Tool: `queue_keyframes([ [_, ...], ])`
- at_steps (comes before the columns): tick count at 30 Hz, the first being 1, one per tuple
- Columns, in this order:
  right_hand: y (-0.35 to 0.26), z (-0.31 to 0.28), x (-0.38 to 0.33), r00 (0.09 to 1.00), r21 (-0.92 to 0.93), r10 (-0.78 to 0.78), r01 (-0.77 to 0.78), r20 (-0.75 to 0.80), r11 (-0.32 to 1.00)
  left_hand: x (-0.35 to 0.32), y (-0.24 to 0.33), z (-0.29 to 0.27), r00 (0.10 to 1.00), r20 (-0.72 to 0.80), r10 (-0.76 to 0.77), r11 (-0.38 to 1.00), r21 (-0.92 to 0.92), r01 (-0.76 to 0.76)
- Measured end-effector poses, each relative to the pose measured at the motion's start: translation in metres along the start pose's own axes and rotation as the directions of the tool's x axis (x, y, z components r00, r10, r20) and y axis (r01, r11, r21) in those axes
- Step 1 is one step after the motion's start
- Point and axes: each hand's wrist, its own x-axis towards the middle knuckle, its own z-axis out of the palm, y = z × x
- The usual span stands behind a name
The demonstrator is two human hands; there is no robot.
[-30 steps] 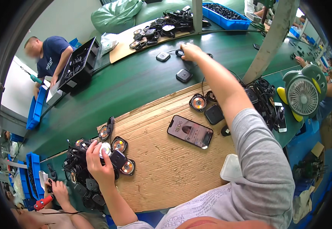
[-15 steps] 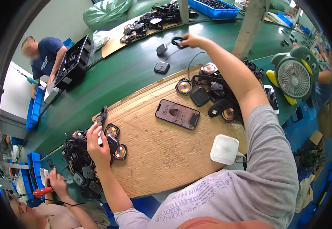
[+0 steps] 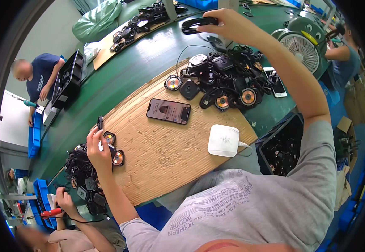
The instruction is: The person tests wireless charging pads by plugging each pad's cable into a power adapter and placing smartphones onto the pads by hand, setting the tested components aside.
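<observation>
My right hand [image 3: 221, 24] is raised over the green conveyor belt, its fingers closed on a coiled black cable [image 3: 199, 25]. Below it lies a large pile of black round and square devices [image 3: 222, 75] with cables, some showing coppery discs. My left hand [image 3: 99, 152] is at the left edge of the cardboard, fingers curled round a small black device with a whitish face [image 3: 102, 146], mostly hidden by the fingers. Beside it spreads a second heap of black devices and cables [image 3: 81, 166]. Between the piles a phone [image 3: 168, 111] lies face up on the cardboard sheet [image 3: 161, 147].
A white square box with a cable [image 3: 223, 140] stands at the cardboard's right. Beyond are a white phone [image 3: 275, 82], a green fan [image 3: 302, 48] and a dark bin of parts [image 3: 281, 147]. Co-workers sit nearby; one at lower left holds a red tool [image 3: 51, 213].
My right hand has drawn back from the belt with the coiled cable. Two square devices that lay on the belt no longer show there. The view has shifted; my left hand stays at its heap.
</observation>
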Motion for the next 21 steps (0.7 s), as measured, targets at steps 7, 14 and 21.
queue_keyframes([
  [7, -0.082, 0.061, -0.048, 0.921, 0.823, -0.191, -0.193, 0.34, 0.534, 0.015, 0.085, -0.009, 0.992, -0.043, 0.115, 0.98, -0.157, -0.121],
  [14, -0.095, 0.197, -0.09, 0.843, 0.832, -0.214, -0.388, 0.494, 0.396, 0.014, 0.149, 0.036, 0.99, -0.096, 0.107, 0.924, -0.359, -0.135],
  [21, -0.086, 0.201, -0.101, 0.875, 0.879, -0.107, -0.477, 0.473, -0.019, -0.015, 0.116, 0.078, 0.832, 0.506, -0.226, 0.396, -0.733, 0.553],
])
